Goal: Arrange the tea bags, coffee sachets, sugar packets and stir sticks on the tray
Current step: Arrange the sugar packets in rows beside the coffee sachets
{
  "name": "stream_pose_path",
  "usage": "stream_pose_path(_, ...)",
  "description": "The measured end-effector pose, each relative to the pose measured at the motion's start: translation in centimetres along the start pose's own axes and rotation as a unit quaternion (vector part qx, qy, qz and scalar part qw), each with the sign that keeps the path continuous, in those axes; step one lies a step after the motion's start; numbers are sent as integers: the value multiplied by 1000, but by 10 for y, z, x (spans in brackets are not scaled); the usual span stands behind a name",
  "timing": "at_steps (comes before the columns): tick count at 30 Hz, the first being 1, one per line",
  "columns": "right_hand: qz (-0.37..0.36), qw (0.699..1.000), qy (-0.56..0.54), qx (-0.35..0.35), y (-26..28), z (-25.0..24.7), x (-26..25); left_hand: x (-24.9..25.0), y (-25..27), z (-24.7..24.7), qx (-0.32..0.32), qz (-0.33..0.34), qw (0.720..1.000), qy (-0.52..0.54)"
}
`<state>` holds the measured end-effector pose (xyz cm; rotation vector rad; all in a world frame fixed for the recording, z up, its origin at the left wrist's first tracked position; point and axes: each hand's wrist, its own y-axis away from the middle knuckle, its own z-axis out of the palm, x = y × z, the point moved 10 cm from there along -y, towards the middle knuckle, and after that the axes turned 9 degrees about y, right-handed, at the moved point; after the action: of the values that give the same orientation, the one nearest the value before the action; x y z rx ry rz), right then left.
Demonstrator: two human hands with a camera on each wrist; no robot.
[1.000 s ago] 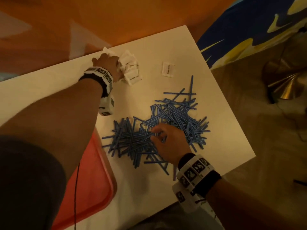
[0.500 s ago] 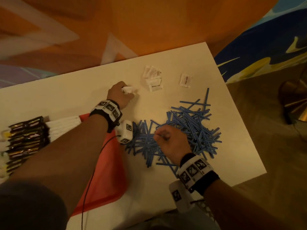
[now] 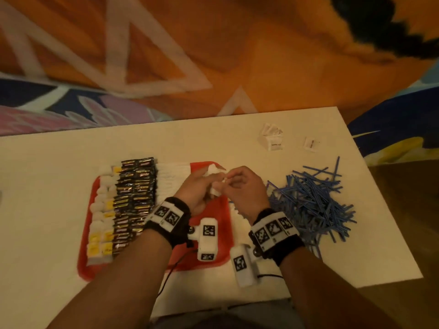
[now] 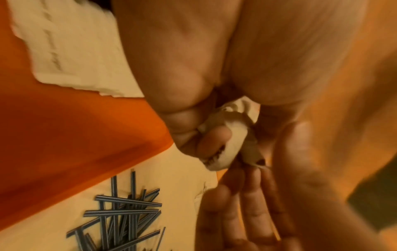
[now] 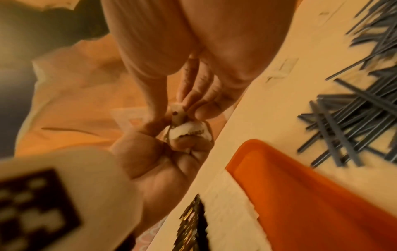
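Note:
A red tray (image 3: 213,257) holds rows of tea bags with yellow tags (image 3: 102,224), black coffee sachets (image 3: 133,200) and white sugar packets (image 3: 168,181). Above the tray's right part my left hand (image 3: 209,186) grips a small bunch of sugar packets (image 4: 225,144). My right hand (image 3: 229,184) meets it and pinches one packet (image 5: 177,112) at the bunch's edge. The blue stir sticks (image 3: 313,203) lie in a loose pile on the table to the right of the tray.
A few loose white packets (image 3: 272,138) and a single one (image 3: 311,144) lie at the far right of the white table (image 3: 47,186). An orange patterned fabric (image 3: 213,55) lies beyond the table. The table's right edge is close to the stick pile.
My left hand carried sugar packets from the far side of the table back over the tray. My right hand left the stir sticks and joined it. The view swung left onto the tray.

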<state>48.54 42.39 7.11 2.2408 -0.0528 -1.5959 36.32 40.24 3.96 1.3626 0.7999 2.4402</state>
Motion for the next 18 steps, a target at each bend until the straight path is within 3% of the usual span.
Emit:
stream_pose_path(5,8,999,23,-31,25,60,-12,14,53,-40,-6,-3,994,108)
stream_pose_path(13,96,983,-140,-70,71,133,-21,20,92,-123,72,-39,983,164)
stream_pose_path(18,87,982,-156,-54,88,151,-31,24,117,-150,43,-60,978,193)
